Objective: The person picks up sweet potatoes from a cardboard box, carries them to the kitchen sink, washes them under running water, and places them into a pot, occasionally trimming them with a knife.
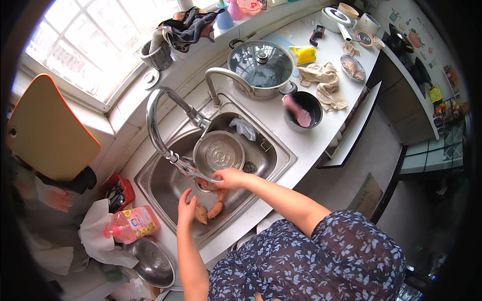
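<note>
My left hand (pixel 186 209) hovers over the near left part of the steel sink (pixel 165 195), fingers apart and holding nothing. Just right of it, sweet potatoes (pixel 215 210) lie on the sink floor. More of them sit around the drain, partly hidden by my right hand (pixel 230 178). That hand is beside the end of the chrome faucet (pixel 184 165), near the close rim of a metal basin (pixel 218 152). Its fingers are curled, and whether they grip anything is unclear. The basin has water in it.
A lidded pot (pixel 261 69) and a smaller dark pot (pixel 301 111) stand right of the sink. A beige cloth (pixel 325 84) lies beyond. Left are a pink soap bottle (pixel 133 225), a red basket (pixel 118 192) and a steel bowl (pixel 152 263). A drawer (pixel 354 131) juts out.
</note>
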Demonstrator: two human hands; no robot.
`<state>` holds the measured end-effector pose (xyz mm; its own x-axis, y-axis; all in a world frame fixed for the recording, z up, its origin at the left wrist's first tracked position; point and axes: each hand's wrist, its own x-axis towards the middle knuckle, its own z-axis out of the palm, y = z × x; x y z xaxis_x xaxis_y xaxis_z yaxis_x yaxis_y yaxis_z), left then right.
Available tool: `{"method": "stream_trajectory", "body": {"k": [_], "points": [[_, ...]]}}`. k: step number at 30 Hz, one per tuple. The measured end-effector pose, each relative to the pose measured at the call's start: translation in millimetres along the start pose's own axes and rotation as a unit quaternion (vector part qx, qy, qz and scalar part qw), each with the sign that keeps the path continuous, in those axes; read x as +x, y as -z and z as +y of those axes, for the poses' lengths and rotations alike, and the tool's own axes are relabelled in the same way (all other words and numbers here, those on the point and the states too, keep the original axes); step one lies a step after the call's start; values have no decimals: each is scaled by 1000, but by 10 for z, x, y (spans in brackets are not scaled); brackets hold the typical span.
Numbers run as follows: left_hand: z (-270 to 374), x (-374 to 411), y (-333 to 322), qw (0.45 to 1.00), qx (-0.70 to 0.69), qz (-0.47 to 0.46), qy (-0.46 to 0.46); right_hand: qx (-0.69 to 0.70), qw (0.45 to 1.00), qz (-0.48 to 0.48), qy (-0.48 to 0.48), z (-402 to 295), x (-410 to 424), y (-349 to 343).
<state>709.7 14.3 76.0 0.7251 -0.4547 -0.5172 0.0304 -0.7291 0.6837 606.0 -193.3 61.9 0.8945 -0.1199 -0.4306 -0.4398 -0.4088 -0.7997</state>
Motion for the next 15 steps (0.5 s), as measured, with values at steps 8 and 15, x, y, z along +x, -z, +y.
{"method": "stream_trajectory", "body": {"k": [8,15], "points": [[-432,48,120,976,192,22,-98,107,993,46,17,102,-46,-243],[-664,-198,69,963,212,153,71,202,951,194,130,83,-514,994]]}}
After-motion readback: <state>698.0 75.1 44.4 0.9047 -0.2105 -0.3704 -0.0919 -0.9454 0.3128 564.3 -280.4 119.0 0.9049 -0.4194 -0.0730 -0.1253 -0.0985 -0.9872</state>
